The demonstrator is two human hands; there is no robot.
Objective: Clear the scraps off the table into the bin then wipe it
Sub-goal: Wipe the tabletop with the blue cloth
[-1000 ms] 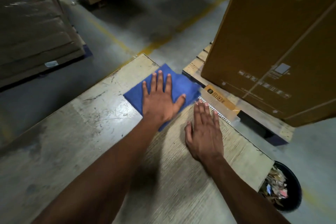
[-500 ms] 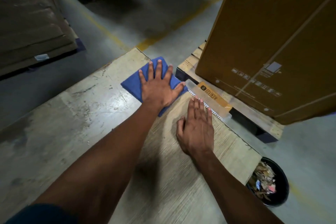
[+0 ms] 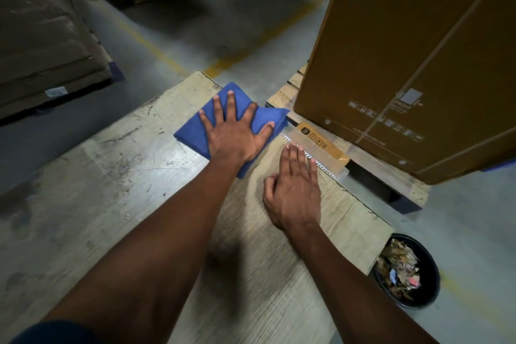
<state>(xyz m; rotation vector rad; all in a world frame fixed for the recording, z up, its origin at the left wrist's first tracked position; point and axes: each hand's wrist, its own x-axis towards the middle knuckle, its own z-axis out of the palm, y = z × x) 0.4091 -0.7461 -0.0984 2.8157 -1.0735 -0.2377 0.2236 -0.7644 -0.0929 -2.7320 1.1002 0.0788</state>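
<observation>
Blue cloth (image 3: 195, 131) had slid toward the table's (image 3: 97, 190) far corner, left hand (image 3: 237, 134) spread flat on it, right hand (image 3: 296, 190) flat on the tabletop, scraps (image 3: 399, 268) in bin (image 3: 430, 274).

Matt blue cloth (image 3: 195, 131) lies on a scuffed, partly glossy wood-grain table (image 3: 117, 176) beside brown cardboard box (image 3: 405, 58).

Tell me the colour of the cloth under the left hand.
The folded cloth pressed flat by the left hand is plain blue, seen in the head view.
</observation>
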